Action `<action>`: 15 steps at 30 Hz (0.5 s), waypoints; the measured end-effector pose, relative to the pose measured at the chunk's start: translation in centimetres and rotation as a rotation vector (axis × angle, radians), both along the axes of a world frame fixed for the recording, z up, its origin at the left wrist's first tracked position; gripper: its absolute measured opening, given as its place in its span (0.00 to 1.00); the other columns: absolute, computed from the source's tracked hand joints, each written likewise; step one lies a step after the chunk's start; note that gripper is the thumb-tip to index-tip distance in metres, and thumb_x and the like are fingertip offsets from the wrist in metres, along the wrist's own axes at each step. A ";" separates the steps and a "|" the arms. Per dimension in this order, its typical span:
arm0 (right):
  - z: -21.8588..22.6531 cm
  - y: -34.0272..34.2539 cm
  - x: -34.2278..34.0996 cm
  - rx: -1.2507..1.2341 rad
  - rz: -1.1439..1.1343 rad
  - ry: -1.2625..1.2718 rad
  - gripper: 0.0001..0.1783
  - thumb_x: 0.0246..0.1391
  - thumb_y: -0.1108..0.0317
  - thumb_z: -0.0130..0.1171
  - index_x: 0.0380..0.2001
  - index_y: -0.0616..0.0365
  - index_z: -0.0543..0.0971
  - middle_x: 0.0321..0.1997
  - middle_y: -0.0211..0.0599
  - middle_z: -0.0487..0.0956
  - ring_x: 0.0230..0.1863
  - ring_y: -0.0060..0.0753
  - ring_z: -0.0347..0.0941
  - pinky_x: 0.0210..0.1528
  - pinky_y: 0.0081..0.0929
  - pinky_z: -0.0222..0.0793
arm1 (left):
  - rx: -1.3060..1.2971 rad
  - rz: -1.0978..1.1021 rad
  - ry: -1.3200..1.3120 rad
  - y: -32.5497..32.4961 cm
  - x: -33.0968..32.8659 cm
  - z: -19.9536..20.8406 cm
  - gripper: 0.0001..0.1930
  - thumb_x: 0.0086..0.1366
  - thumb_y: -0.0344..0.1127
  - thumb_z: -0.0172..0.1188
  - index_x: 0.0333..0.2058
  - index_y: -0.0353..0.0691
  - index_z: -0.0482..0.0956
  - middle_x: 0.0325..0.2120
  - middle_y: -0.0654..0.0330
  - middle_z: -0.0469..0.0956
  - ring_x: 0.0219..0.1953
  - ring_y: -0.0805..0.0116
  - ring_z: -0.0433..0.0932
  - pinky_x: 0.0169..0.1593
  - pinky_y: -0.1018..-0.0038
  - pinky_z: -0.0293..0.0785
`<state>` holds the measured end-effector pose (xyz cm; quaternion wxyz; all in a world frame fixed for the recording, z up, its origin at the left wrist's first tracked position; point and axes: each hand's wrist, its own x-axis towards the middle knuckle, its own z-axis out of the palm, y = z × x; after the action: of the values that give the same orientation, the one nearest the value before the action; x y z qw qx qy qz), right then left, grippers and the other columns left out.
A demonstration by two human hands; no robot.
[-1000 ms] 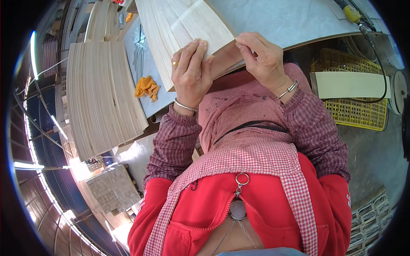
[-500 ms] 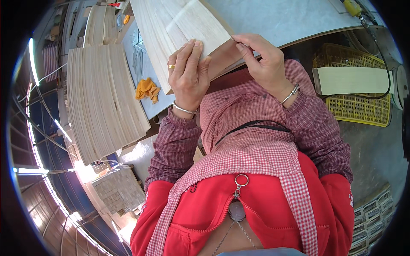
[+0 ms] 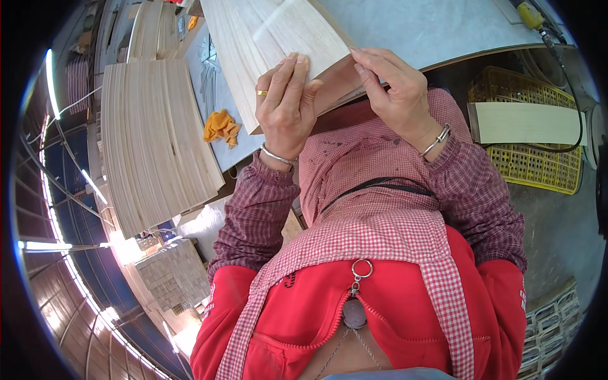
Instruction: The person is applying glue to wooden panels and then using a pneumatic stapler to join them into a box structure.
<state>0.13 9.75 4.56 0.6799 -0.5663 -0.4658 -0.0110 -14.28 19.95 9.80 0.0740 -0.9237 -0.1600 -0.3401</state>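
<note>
A pale wooden board (image 3: pixel 278 31) with striped grain lies at an angle over the light table in front of me. A reddish-brown face (image 3: pixel 335 81) shows below its near edge. My left hand (image 3: pixel 285 111), with a gold ring, presses its fingers together on the board's top, its thumb at the near edge. At the right near corner, my right hand (image 3: pixel 396 92) is closed in a pinch, fingertips touching the edge. Whether it also holds something small there, I cannot make out.
Tall stacks of wooden boards (image 3: pixel 158 139) stand at the left. An orange cloth (image 3: pixel 221 128) lies on the table (image 3: pixel 418 31) beside the board. At the right, a pale plank (image 3: pixel 529 123) rests on a yellow plastic crate (image 3: pixel 532 168), near a yellow-handled tool (image 3: pixel 529 16) with a dark hose.
In the picture, the board and both hands sit slightly farther right, along with the surroundings. Both hands keep nearly the same hold on the board.
</note>
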 end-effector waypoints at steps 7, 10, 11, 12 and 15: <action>-0.1 -0.5 -0.3 -0.027 0.247 0.551 0.17 0.49 0.80 0.56 0.44 0.62 0.79 0.41 0.35 0.81 0.29 0.24 0.74 0.34 0.15 0.71 | -0.013 -0.001 -0.002 -0.1 -0.1 0.1 0.16 0.54 0.35 0.67 0.42 0.39 0.82 0.43 0.60 0.79 0.42 0.65 0.76 0.46 0.74 0.73; 0.3 -0.7 -0.8 -0.048 0.252 0.581 0.18 0.49 0.80 0.56 0.46 0.62 0.78 0.43 0.35 0.80 0.32 0.24 0.74 0.36 0.15 0.70 | -0.009 -0.006 -0.004 0.0 -0.1 0.0 0.16 0.54 0.34 0.67 0.43 0.39 0.81 0.43 0.60 0.79 0.42 0.65 0.76 0.46 0.74 0.73; 0.6 -0.9 -1.1 -0.084 0.203 0.456 0.19 0.50 0.80 0.56 0.48 0.62 0.77 0.45 0.36 0.79 0.36 0.26 0.74 0.39 0.16 0.70 | -0.004 -0.005 -0.005 0.0 0.0 -0.1 0.16 0.54 0.34 0.67 0.43 0.39 0.81 0.43 0.60 0.79 0.42 0.65 0.76 0.46 0.74 0.73; 0.9 -1.0 -1.4 -0.120 0.155 0.330 0.20 0.51 0.80 0.55 0.50 0.61 0.76 0.47 0.37 0.79 0.41 0.27 0.74 0.43 0.16 0.71 | 0.000 -0.005 -0.006 0.1 0.0 -0.2 0.16 0.54 0.34 0.67 0.43 0.39 0.81 0.43 0.60 0.79 0.42 0.65 0.76 0.46 0.74 0.73; 1.2 -1.3 -1.1 -0.131 0.136 0.220 0.21 0.52 0.80 0.55 0.51 0.61 0.76 0.49 0.37 0.78 0.43 0.27 0.74 0.44 0.17 0.71 | 0.004 -0.004 -0.008 0.0 0.0 -0.2 0.16 0.54 0.34 0.67 0.43 0.39 0.81 0.43 0.60 0.79 0.42 0.65 0.76 0.46 0.74 0.73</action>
<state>-0.98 8.47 5.72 0.6876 -0.5744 -0.4254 0.1275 -14.31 19.97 9.57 0.0746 -0.9225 -0.1576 -0.3445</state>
